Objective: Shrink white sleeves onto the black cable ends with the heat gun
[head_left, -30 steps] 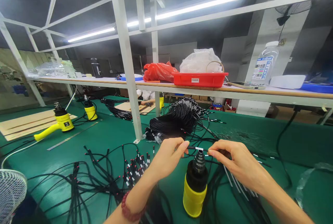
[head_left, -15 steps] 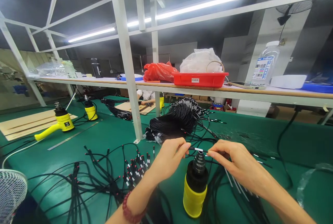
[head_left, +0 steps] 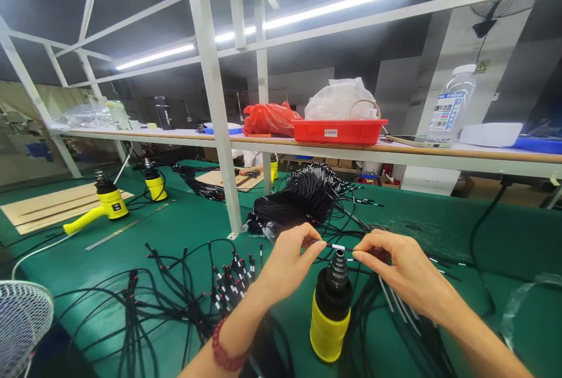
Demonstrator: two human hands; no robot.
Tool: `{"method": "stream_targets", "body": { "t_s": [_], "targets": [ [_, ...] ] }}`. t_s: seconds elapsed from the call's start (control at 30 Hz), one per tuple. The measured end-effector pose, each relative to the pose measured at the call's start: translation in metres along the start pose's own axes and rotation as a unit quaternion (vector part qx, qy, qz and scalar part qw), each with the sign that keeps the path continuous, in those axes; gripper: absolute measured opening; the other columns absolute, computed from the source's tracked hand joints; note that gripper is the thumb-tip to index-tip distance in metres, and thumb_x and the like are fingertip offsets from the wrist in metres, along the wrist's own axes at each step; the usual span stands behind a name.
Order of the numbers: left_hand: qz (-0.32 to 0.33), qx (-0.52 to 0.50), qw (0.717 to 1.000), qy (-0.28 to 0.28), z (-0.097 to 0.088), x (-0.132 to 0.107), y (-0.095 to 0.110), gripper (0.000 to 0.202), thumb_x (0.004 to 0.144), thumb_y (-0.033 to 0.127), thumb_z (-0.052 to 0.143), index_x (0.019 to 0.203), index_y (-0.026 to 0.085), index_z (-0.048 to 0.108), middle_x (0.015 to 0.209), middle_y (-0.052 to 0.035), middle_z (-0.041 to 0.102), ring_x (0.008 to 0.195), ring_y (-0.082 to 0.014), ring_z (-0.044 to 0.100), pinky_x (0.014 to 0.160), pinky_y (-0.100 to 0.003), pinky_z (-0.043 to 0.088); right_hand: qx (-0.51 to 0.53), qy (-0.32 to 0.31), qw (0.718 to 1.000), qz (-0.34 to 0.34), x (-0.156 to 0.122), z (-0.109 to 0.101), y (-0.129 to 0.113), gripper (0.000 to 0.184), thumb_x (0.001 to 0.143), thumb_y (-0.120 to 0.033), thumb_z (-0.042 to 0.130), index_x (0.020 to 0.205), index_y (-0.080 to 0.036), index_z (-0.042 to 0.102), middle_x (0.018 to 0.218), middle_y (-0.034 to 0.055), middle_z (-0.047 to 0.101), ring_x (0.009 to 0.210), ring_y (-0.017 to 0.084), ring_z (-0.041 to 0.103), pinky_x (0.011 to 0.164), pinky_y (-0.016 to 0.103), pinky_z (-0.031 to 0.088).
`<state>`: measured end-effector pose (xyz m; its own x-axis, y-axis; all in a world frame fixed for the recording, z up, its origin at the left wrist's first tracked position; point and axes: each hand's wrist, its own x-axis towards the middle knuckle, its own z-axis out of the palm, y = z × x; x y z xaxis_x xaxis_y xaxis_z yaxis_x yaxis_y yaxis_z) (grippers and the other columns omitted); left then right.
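My left hand (head_left: 287,258) and my right hand (head_left: 401,267) each pinch one end of a thin black cable (head_left: 337,247) with a white sleeve. They hold it level just above the nozzle of an upright yellow and black heat gun (head_left: 330,305) standing on the green table (head_left: 184,226). A red bead bracelet is on my left wrist. More black cables run under my right hand and forearm.
Loose black cables with red and white tips (head_left: 184,293) lie at the left. A large black cable bundle (head_left: 302,199) sits behind my hands. Two more yellow heat guns (head_left: 103,208) stand far left. A shelf holds a red tray (head_left: 340,131) and a bottle (head_left: 452,106). A fan (head_left: 21,325) sits at bottom left.
The cable and both hands have risen slightly above the heat gun nozzle; the view has shifted a little. The grip is unchanged.
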<state>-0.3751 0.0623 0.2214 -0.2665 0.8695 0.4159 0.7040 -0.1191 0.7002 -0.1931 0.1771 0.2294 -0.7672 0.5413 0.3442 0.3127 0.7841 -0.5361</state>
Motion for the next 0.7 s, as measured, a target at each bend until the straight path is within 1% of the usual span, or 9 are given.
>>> {"method": "stream_targets", "body": {
  "t_s": [0.1, 0.17, 0.3, 0.4, 0.5, 0.57, 0.63, 0.67, 0.7],
  "targets": [
    [0.001, 0.013, 1.000, -0.009, -0.001, -0.001, 0.000, 0.038, 0.095, 0.041, 0.043, 0.070, 0.017, 0.058, 0.068, 0.0016, 0.060, 0.066, -0.0129, 0.051, 0.061, -0.025, 0.034, -0.010, -0.013, 1.000, -0.001, -0.002, 0.000, 0.000, 0.031, 0.094, -0.037, 0.044, 0.077, -0.022, 0.065, 0.076, 0.0014, 0.065, 0.068, 0.017, 0.056, 0.063, 0.027, 0.039],
    [0.002, 0.012, 1.000, -0.008, 0.000, -0.001, 0.000, 0.041, 0.096, 0.042, 0.041, 0.068, 0.017, 0.057, 0.067, 0.0016, 0.059, 0.065, -0.0127, 0.050, 0.060, -0.025, 0.034, -0.020, -0.010, 1.000, -0.011, -0.003, 0.001, -0.001, 0.034, 0.095, -0.037, 0.042, 0.075, -0.021, 0.064, 0.074, 0.0014, 0.065, 0.067, 0.016, 0.055, 0.061, 0.028, 0.038],
    [0.016, 0.003, 1.000, 0.013, 0.002, -0.001, 0.001, 0.028, 0.094, 0.036, 0.047, 0.075, 0.017, 0.058, 0.071, 0.0020, 0.058, 0.068, -0.0127, 0.049, 0.063, -0.024, 0.036, -0.009, 0.011, 1.000, -0.013, -0.003, 0.002, -0.005, 0.032, 0.093, -0.039, 0.046, 0.074, -0.021, 0.064, 0.069, 0.0007, 0.064, 0.063, 0.015, 0.054, 0.057, 0.027, 0.038],
    [0.032, -0.018, 0.999, 0.028, 0.002, -0.002, 0.001, 0.019, 0.094, 0.031, 0.047, 0.087, 0.018, 0.059, 0.081, 0.0009, 0.061, 0.076, -0.0130, 0.053, 0.071, -0.024, 0.039, 0.012, 0.038, 0.999, 0.022, -0.002, 0.000, 0.005, 0.032, 0.089, -0.046, 0.048, 0.077, -0.022, 0.067, 0.073, 0.0009, 0.068, 0.065, 0.017, 0.058, 0.058, 0.027, 0.041],
    [0.014, -0.015, 0.999, 0.048, 0.003, -0.010, -0.012, 0.016, 0.093, 0.031, 0.048, 0.093, 0.018, 0.058, 0.086, 0.0002, 0.062, 0.080, -0.0131, 0.054, 0.074, -0.024, 0.040, -0.017, 0.111, 0.989, 0.094, -0.006, -0.005, 0.040, 0.041, 0.082, -0.056, 0.047, 0.083, -0.022, 0.070, 0.083, 0.0051, 0.071, 0.072, 0.023, 0.064, 0.066, 0.034, 0.047],
    [-0.027, 0.022, 0.999, 0.028, 0.006, -0.023, -0.033, 0.013, 0.091, 0.029, 0.051, 0.089, 0.018, 0.058, 0.084, 0.0002, 0.062, 0.079, -0.0136, 0.055, 0.075, -0.024, 0.040, -0.074, 0.169, 0.973, 0.139, -0.014, -0.009, 0.074, 0.050, 0.079, -0.058, 0.045, 0.093, -0.018, 0.070, 0.096, 0.0122, 0.071, 0.081, 0.030, 0.067, 0.073, 0.042, 0.049],
    [-0.080, 0.080, 0.993, -0.046, 0.014, -0.045, -0.062, 0.010, 0.088, 0.024, 0.052, 0.084, 0.017, 0.058, 0.083, -0.0005, 0.063, 0.080, -0.0144, 0.057, 0.075, -0.025, 0.041, -0.176, 0.185, 0.950, 0.177, -0.027, -0.011, 0.110, 0.057, 0.080, -0.057, 0.043, 0.098, -0.010, 0.067, 0.110, 0.0257, 0.065, 0.096, 0.040, 0.064, 0.077, 0.049, 0.049],
    [-0.108, 0.114, 0.981, -0.109, 0.020, -0.057, -0.077, 0.009, 0.087, 0.021, 0.051, 0.087, 0.017, 0.059, 0.087, -0.0014, 0.064, 0.083, -0.0147, 0.058, 0.075, -0.024, 0.041, -0.207, 0.161, 0.946, 0.190, -0.035, -0.011, 0.126, 0.056, 0.083, -0.055, 0.042, 0.099, -0.007, 0.066, 0.112, 0.0300, 0.063, 0.103, 0.043, 0.061, 0.079, 0.049, 0.048],
    [-0.124, 0.123, 0.973, -0.154, 0.027, -0.070, -0.091, 0.007, 0.083, 0.018, 0.055, 0.084, 0.017, 0.062, 0.084, -0.0015, 0.066, 0.080, -0.0152, 0.059, 0.072, -0.024, 0.042, -0.224, 0.149, 0.941, 0.206, -0.043, -0.010, 0.140, 0.055, 0.084, -0.055, 0.041, 0.098, -0.008, 0.066, 0.111, 0.0321, 0.063, 0.105, 0.043, 0.060, 0.078, 0.048, 0.049]
  ]
}}
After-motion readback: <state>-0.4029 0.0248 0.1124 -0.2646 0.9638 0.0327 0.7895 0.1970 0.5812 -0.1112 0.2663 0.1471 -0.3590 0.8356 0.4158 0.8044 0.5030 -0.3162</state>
